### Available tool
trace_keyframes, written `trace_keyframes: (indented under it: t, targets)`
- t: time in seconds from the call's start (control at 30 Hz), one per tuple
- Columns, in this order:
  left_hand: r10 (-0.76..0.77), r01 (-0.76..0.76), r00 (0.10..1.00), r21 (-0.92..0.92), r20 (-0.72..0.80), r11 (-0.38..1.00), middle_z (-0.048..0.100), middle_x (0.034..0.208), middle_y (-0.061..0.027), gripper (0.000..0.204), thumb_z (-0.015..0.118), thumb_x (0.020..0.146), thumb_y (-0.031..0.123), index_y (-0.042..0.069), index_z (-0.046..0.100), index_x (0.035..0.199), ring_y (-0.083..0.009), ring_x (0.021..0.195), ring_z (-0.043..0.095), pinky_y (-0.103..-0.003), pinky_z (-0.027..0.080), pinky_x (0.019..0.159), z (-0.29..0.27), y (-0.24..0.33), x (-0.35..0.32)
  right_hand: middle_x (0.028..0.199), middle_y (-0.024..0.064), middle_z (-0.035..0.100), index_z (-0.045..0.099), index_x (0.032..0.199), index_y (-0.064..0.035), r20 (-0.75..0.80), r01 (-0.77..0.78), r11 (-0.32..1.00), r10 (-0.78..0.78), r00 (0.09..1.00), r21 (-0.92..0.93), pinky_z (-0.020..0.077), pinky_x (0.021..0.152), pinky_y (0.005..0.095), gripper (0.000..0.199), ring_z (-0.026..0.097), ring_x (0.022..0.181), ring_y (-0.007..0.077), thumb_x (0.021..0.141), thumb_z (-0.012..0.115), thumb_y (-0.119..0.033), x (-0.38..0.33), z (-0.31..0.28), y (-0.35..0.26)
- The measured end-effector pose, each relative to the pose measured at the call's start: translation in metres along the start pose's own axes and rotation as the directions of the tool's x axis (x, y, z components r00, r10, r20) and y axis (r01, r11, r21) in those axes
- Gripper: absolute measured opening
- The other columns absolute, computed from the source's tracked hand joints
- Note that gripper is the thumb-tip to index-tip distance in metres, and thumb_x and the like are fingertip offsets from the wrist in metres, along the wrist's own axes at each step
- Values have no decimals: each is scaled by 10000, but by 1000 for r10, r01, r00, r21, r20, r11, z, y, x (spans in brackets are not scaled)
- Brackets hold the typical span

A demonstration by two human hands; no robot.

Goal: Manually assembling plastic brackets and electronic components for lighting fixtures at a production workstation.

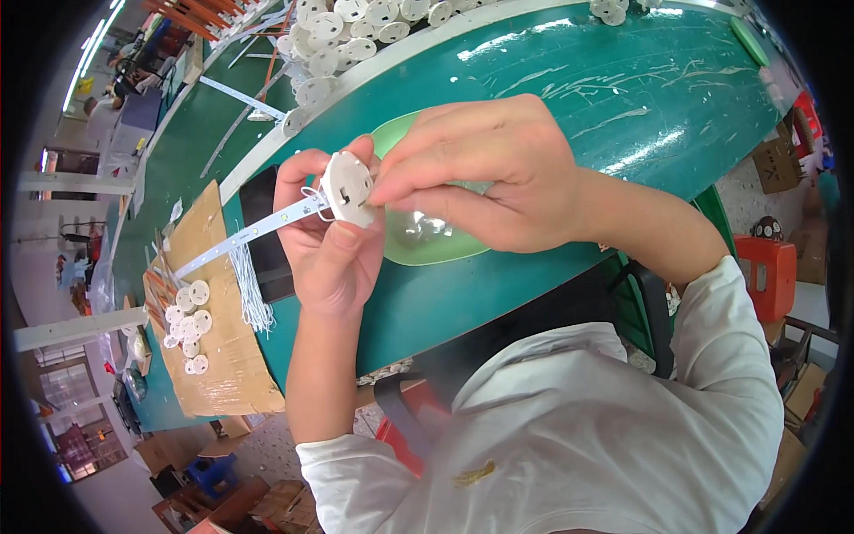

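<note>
My left hand (334, 267) grips a white round disc (349, 189) with small slots in its face, holding it up above the near side of the table. A narrow white LED strip (253, 233) runs from behind the disc down to the left, and a thin white wire loops beside their joint. With thumb and fingers pinched together, my right hand (507, 173) touches the disc's face; something tiny shows at the fingertips, too small to name. Under both hands sits a light green bowl (405, 251), partly covered by them.
On the left, a cardboard sheet (218, 383) carries several loose white discs (189, 320). A bundle of white wires (253, 294) lies beside it, on a dark flat panel (267, 258). Many discs (338, 40) are heaped across the green table (569, 80). A red stool (767, 271) stands at right.
</note>
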State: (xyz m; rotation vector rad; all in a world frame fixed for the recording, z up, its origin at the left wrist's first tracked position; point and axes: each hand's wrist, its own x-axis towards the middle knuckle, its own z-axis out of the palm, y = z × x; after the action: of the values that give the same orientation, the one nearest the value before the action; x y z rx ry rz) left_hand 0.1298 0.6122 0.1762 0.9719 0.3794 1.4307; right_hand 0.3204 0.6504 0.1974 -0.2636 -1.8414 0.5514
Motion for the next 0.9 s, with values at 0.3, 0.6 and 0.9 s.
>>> trace_keyframes:
  t: [0.3,0.6,0.9]
  targets:
    - [44,-46,999,85,26,995,584,1296,-241,606,819,756,83,34,459,1241,-254,1123,606,-404,451,1009,3,-1,2,827,86,703,729,890,-46,12,114,964,-115,993,-239,545,569,288,170,682,669,213,728,774,-20,0,-7,-3]
    - [46,-49,999,129,22,990,626,1222,-226,615,837,733,32,30,463,1221,-259,1164,608,-391,459,1028,7,-7,3,810,96,695,708,877,-21,-27,184,941,-200,979,-286,554,581,292,174,688,675,213,719,781,-18,-3,-3,-1]
    - [185,-185,983,142,8,972,642,1110,-131,395,717,864,95,-3,537,1202,-277,1101,628,-427,517,940,1,10,6,986,146,699,677,1017,16,-102,18,997,-26,994,-78,557,644,291,254,692,761,200,769,732,16,5,16,-5]
